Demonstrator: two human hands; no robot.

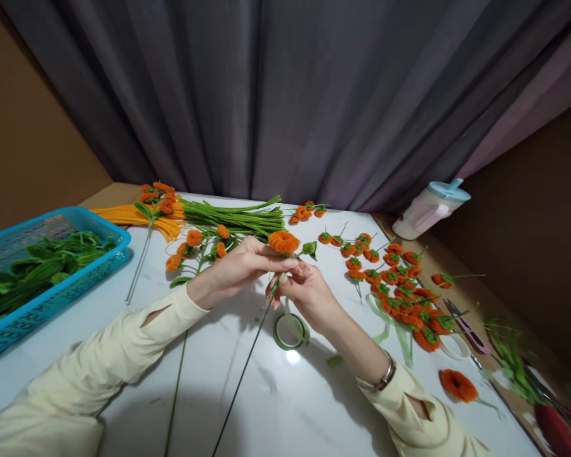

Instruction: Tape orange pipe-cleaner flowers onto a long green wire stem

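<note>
My left hand (247, 263) pinches the top of a long thin green stem (243, 371), just under an orange fuzzy flower (284, 242). Right beside it, my right hand (307, 292) closes its fingers on the same stem, and the fingertips of both hands meet. A small green leafy piece (309, 250) sticks out to the right of the flower. From my right hand a strip of pale green tape runs down to a tape roll (291, 331) on the white table (285, 406).
A blue basket (52, 292) of green leaves stands left. Green stems (233, 216) and yellow stems (137, 214) lie at the back. Many orange flowers (400, 285) spread right, near pliers (466, 327), a loose flower (458, 385) and a tumbler (428, 209).
</note>
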